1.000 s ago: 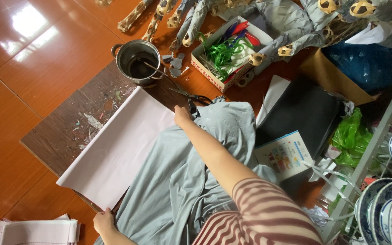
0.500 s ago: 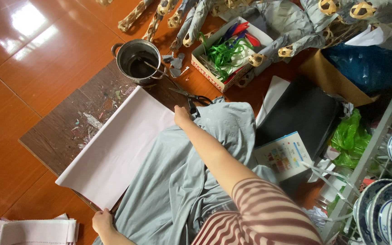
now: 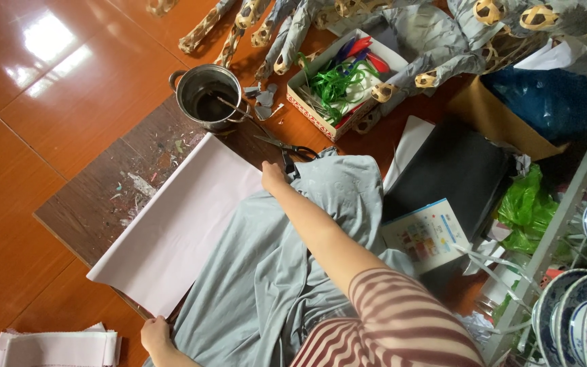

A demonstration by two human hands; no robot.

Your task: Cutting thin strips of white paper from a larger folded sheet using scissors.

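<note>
A large white paper sheet (image 3: pixel 178 231) lies on a dark, paint-flecked wooden board (image 3: pixel 113 197) on the red floor. My right hand (image 3: pixel 273 178) rests at the sheet's far near-side corner, fingers closed on its edge, right beside black-handled scissors (image 3: pixel 287 147). My left hand (image 3: pixel 156 334) grips the sheet's other near corner at the bottom of the view. A grey cloth (image 3: pixel 273 272) covers my lap and overlaps the sheet's near edge.
A metal pot (image 3: pixel 205 95) with dark liquid and a stick stands at the board's far end. Behind it are a cardboard box of coloured strips (image 3: pixel 338 85), paper-wrapped bamboo pieces (image 3: pixel 273 30), a black folder (image 3: pixel 453 170), stacked white sheets (image 3: pixel 56 348) and blue-patterned plates (image 3: pixel 579 312).
</note>
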